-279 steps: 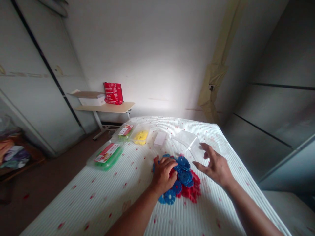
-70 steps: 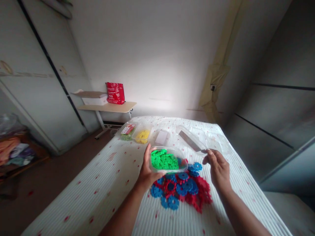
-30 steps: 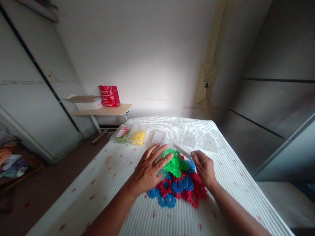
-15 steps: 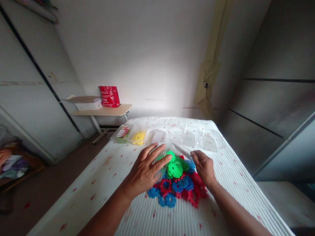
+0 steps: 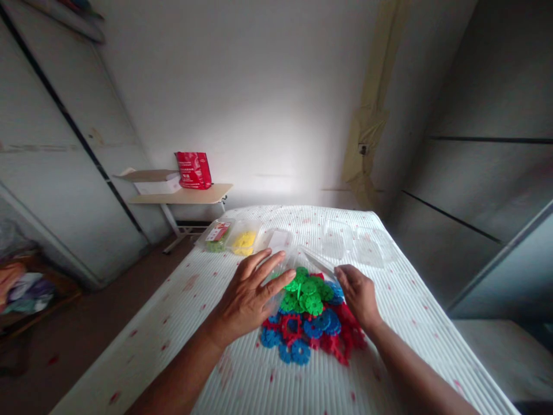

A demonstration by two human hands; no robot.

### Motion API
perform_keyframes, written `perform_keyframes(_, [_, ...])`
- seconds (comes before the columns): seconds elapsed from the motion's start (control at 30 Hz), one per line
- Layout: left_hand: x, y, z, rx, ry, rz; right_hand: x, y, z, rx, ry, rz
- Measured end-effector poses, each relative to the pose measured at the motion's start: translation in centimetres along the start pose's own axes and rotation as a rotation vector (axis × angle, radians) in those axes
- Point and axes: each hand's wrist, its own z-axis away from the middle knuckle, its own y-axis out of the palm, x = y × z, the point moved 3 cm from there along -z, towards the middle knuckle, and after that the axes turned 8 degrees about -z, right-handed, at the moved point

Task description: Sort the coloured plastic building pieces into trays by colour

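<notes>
My left hand (image 5: 248, 297) grips a clear plastic container (image 5: 283, 266) tipped on its side, fingers spread over its underside. Green toothed discs (image 5: 306, 291) lie heaped out of it on top of a pile of blue and red discs (image 5: 317, 334) on the striped white mattress (image 5: 181, 323). My right hand (image 5: 358, 294) rests at the pile's right edge, fingers closed on the thin clear lid (image 5: 318, 262), which slants up and to the left.
At the far left of the mattress stand a labelled box of green pieces (image 5: 215, 235), a box of yellow pieces (image 5: 244, 241) and a clear box with a white label (image 5: 277, 237). Empty clear containers (image 5: 345, 241) lie far right. A side table (image 5: 185, 196) carries a red bag (image 5: 193, 170).
Over nine seconds my left hand brought the green box over the pile and my right hand took off its lid. In the last second the container tipped and the green discs spilled out.
</notes>
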Motion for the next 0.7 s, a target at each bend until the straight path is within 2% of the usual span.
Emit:
perform_keyframes(0.23, [-1.1,0.3,-0.6,-0.003,0.07,-0.033,-0.2,0.1,0.1,-0.009,-0.014,0.005])
perform_keyframes(0.37, [-0.5,0.9,-0.5,0.024,0.035,-0.064,-0.3,0.0,0.1,-0.018,-0.016,0.002])
perform_keyframes(0.5, [0.1,0.3,-0.4,0.023,0.011,-0.089,-0.2,-0.1,0.1,-0.026,-0.021,0.005])
perform_keyframes(0.6, [0.4,-0.5,-0.5,-0.018,-0.041,-0.078,0.0,-0.1,0.1,-0.038,-0.039,0.002])
perform_keyframes(0.7, [0.7,-0.8,-0.6,-0.088,-0.154,-0.046,0.3,-0.4,0.1,-0.069,-0.057,-0.015])
